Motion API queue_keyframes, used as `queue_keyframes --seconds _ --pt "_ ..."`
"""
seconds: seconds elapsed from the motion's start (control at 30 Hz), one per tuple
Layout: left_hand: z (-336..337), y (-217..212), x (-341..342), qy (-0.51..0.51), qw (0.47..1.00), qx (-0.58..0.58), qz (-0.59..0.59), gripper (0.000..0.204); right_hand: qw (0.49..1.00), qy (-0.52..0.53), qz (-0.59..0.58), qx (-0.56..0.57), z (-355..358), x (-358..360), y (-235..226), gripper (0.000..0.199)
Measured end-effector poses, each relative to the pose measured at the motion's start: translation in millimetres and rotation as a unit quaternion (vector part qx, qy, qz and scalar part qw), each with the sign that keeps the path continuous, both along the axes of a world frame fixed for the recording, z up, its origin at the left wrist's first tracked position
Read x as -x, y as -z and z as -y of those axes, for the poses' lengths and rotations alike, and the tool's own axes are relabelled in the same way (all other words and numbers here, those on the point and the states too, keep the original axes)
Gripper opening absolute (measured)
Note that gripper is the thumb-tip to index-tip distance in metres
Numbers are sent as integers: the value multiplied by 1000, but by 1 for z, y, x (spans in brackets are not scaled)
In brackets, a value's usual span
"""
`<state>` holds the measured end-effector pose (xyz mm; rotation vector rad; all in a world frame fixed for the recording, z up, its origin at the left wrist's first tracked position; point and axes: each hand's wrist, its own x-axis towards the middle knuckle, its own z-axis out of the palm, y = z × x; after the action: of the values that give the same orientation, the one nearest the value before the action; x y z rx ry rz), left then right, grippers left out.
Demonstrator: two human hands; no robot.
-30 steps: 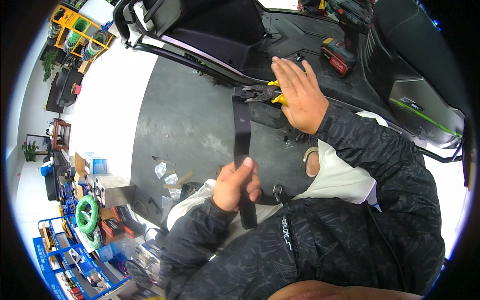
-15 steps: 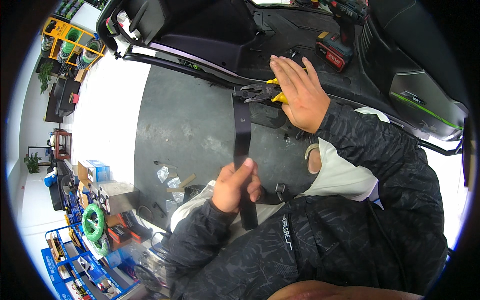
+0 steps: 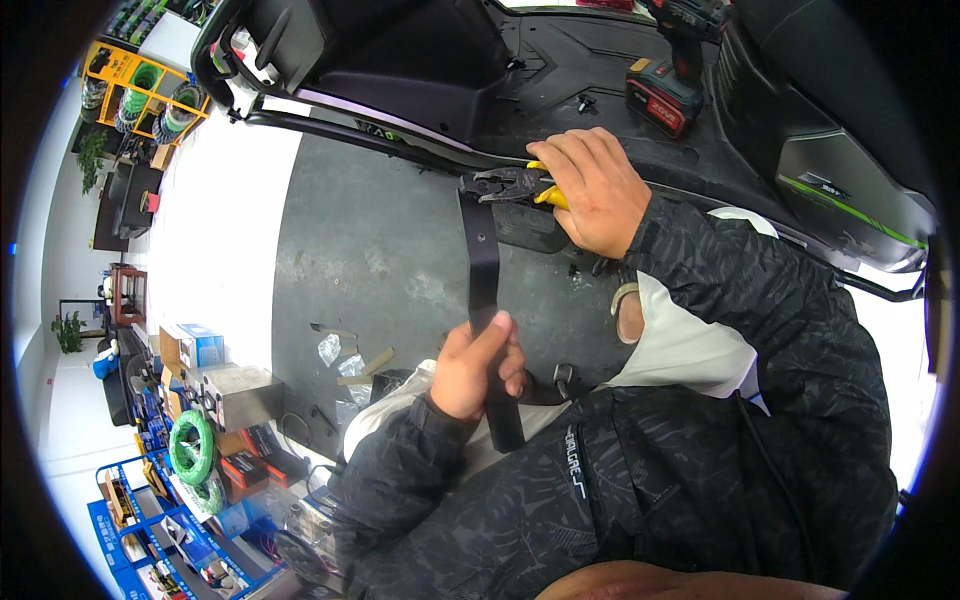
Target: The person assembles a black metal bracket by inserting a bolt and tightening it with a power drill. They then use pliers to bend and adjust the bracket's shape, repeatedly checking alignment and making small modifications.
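My left hand (image 3: pixel 478 368) grips a long flat black metal strip (image 3: pixel 483 285) near its lower end and holds it upright. My right hand (image 3: pixel 592 188) is closed around yellow-handled pliers (image 3: pixel 512 185), whose dark jaws bite the top end of the strip. Both hands work against the dark body of a scooter-like vehicle (image 3: pixel 420 70) lying across the top of the view. My dark patterned sleeves reach in from the lower right.
A red and black cordless drill (image 3: pixel 668 70) rests on the vehicle's floorboard at the upper right. Grey concrete floor (image 3: pixel 370 250) lies below the vehicle. Cardboard boxes (image 3: pixel 205 375), green wire coils (image 3: pixel 190 450) and blue shelving (image 3: pixel 130 520) stand at the left.
The view has shifted slightly, so both hands sit a little lower in the frame. My grip on the strip and on the pliers is the same.
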<state>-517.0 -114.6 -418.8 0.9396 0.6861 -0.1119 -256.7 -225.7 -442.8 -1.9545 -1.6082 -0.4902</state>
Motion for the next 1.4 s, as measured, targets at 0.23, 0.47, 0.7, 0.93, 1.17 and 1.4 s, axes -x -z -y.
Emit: queue_keyframes --seconds 0.23,0.47,0.7,0.93,1.17,1.4 --pt "7 13 -1 -34 999 -19 7 33 999 11 30 -14 -2 -4 -2 63" --pt "18 32 -13 -28 996 51 66 33 999 29 -18 -34 -8 10 9 61" --pt "32 28 -26 -75 994 -51 63 35 999 24 -20 -44 -9 5 7 61" --pt "31 26 -31 -90 995 -43 20 36 999 20 -40 2 -8 2 11 64" --pt "26 27 -37 -110 990 -81 19 35 1000 17 -3 -10 -18 -6 12 61" --pt "11 26 -41 -83 993 -78 22 35 999 29 -34 -6 -25 -4 11 62"
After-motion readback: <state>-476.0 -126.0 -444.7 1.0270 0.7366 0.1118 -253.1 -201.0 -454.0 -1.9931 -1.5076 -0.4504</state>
